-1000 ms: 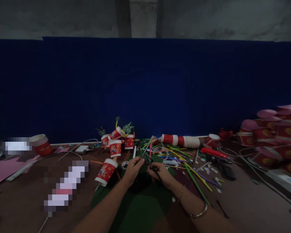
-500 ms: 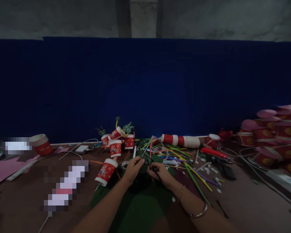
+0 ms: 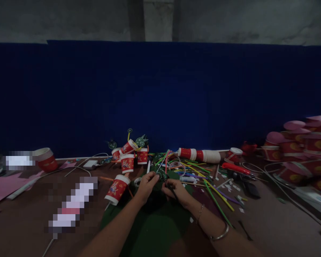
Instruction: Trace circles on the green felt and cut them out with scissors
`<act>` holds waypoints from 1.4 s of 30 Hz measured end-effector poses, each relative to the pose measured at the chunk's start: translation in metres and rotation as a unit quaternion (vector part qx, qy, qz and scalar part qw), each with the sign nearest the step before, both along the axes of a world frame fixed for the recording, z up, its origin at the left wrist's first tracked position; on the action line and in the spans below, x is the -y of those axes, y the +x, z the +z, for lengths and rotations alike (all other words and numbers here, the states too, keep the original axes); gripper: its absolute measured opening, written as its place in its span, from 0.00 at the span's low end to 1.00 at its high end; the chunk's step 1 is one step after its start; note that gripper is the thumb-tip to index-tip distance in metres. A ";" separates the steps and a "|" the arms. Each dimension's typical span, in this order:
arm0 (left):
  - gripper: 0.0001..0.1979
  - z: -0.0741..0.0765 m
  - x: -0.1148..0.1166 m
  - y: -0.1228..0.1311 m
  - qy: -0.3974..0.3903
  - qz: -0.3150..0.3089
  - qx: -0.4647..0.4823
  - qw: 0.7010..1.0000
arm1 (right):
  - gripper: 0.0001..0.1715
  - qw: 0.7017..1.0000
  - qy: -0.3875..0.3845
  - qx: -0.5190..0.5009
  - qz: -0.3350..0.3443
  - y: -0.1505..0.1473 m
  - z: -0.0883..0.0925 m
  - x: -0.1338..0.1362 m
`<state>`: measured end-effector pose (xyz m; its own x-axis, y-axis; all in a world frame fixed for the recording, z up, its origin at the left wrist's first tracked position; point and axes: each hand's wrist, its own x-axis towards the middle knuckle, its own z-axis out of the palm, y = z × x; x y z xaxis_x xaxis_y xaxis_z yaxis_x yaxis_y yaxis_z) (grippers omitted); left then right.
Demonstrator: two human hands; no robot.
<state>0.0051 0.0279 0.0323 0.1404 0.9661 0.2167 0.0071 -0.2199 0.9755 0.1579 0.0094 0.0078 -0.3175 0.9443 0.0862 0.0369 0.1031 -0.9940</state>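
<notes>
In the head view my left hand (image 3: pixel 147 186) pinches a small dark green paper cutout (image 3: pixel 163 175) with pale outlines. Facing it from the right is my right hand (image 3: pixel 181 193), its fingers closed round what look like black scissors (image 3: pixel 173 193). The tips of the scissors are close to the cutout; whether they touch it is too dim to tell. Both hands are over a dark green cloth (image 3: pixel 155 232). Left of them, a red paper cup (image 3: pixel 117 189) lies tilted, with more red cups (image 3: pixel 127 163) behind it, some with green cutouts attached.
Coloured sticks (image 3: pixel 216 192) and white scraps lie scattered to the right. Stacked cups (image 3: pixel 208 156) rest on their side by the blue partition (image 3: pixel 160 92). A pile of red and pink cup pieces (image 3: pixel 296 150) is far right. White cables (image 3: pixel 278 185) cross the table.
Almost nothing differs. My left hand and the cutout shift very slightly, and both hands keep their grip.
</notes>
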 end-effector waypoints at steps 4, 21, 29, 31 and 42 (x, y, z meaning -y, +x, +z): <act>0.16 0.001 0.000 0.000 -0.001 0.000 0.001 1.000 | 0.19 1.000 -0.007 -0.001 0.001 0.001 0.000 0.000; 0.15 0.001 0.001 0.001 -0.012 0.005 0.012 1.000 | 0.16 1.000 -0.011 -0.001 -0.015 -0.002 0.000 -0.001; 0.15 -0.002 0.000 0.000 -0.015 0.010 0.011 1.000 | 0.13 1.000 -0.001 0.001 -0.020 -0.001 -0.002 -0.002; 0.15 -0.003 -0.001 0.000 -0.014 0.014 0.011 1.000 | 0.13 1.000 -0.002 0.001 -0.021 -0.001 -0.005 -0.004; 0.14 -0.004 -0.003 0.000 -0.004 0.012 0.005 1.000 | 0.14 1.000 0.009 -0.007 -0.006 -0.001 -0.002 -0.002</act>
